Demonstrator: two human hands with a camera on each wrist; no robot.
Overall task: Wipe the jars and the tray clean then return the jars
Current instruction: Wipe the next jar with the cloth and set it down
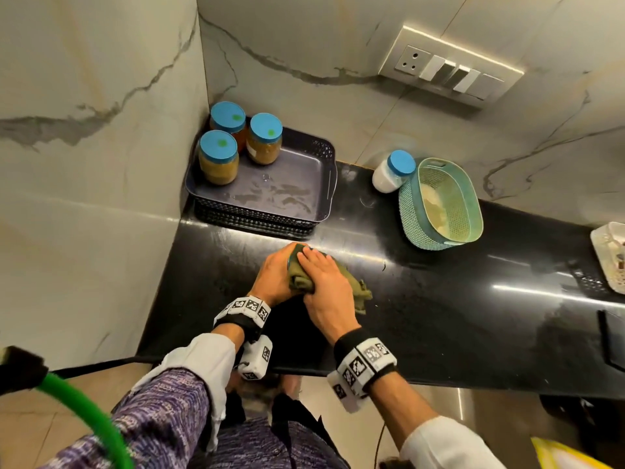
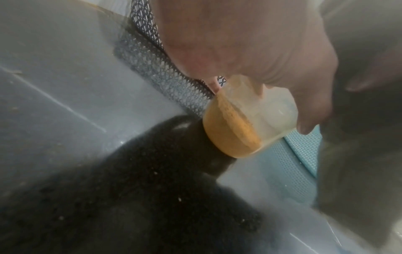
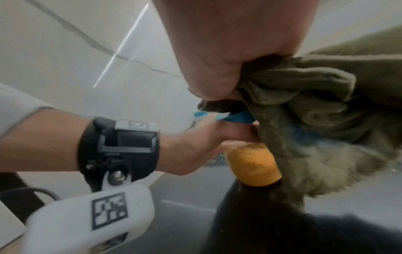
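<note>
Olive cloth bunched in right hand, rubbing jar gripped by left hand for steadiness; near tray.

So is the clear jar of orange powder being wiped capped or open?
Capped: the clear jar of orange powder in the left hand shows its blue lid beneath the olive-green cloth.

A home kitchen: marble-veined wall tiles and a switch panel rise beyond the hands, above a polished black desk holding spice jars.
</note>
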